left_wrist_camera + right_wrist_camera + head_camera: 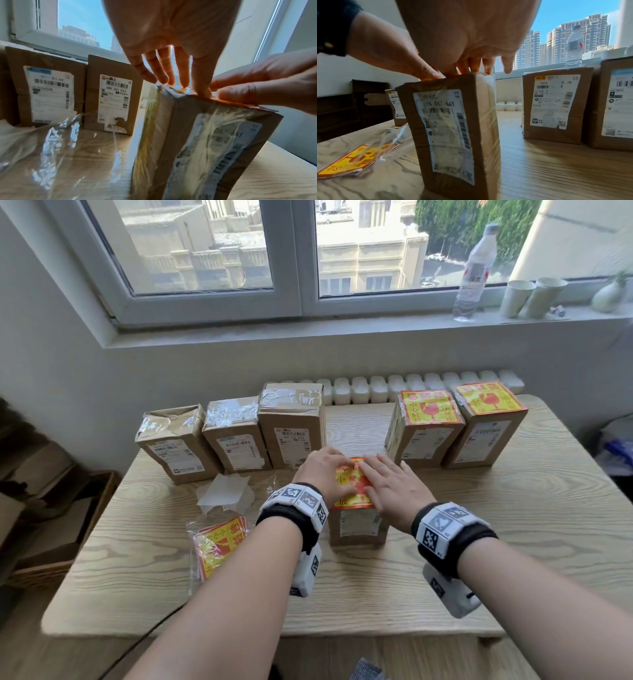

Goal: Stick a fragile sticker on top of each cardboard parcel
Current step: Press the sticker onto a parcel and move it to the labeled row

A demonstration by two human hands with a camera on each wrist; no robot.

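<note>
A small upright cardboard parcel [359,527] stands mid-table with a red and yellow fragile sticker [352,486] on its top. My left hand [322,470] and right hand [392,489] lie flat on that sticker, fingers straight, pressing it down. The wrist views show the fingertips of the left hand [164,70] and the right hand [471,56] on the top edge of the parcel [197,135] [450,121]. Three bare-topped parcels [234,433] stand at the back left. Two stickered parcels [455,422] stand at the back right.
A clear bag of spare stickers [219,542] [356,159] lies left of my left forearm, with peeled white backing paper [226,494] behind it. A water bottle [474,272] and paper cups [531,297] stand on the windowsill. A wooden crate [51,542] sits left of the table.
</note>
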